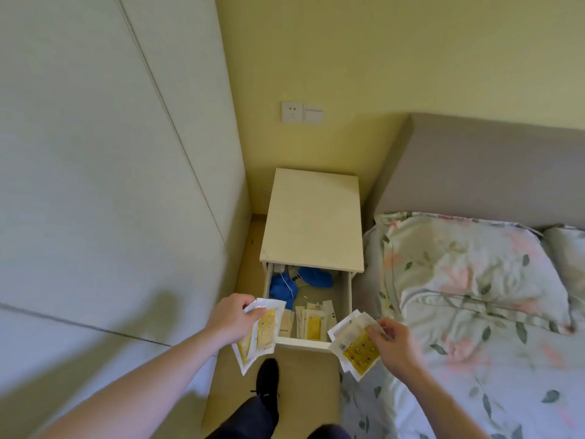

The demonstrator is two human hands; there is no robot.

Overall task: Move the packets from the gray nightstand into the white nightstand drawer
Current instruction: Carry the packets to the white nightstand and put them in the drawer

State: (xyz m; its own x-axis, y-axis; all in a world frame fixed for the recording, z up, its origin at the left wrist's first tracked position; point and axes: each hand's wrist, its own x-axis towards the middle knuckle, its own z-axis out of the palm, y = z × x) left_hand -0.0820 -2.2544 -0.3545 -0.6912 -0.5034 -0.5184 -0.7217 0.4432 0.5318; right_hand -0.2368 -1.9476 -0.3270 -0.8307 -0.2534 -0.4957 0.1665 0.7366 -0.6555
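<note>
Both hands carry packets over the near end of the open drawer. From the head view, the left hand (232, 318) grips a small sheaf of yellow-and-white packets (258, 332), thumb on top and fingers curled underneath, so that the sheaf hangs over the drawer's near left corner. On the right, the right hand (392, 340) pinches a second fan of packets (354, 343) just beside the drawer's near right corner, over the edge of the bed (459, 280). Between them the white nightstand drawer (345, 299) stands pulled out beneath the white nightstand (311, 220). Several packets already stand in a row at its near end (311, 323), with blue items (283, 286) farther back. No gray nightstand shows in this view.

By my reading, this is the placing step: both loads have arrived and neither is yet inside. Next, each hand likely needs to lower its sheaf into the near part of the drawer, beside the row already there, and let go.
</note>
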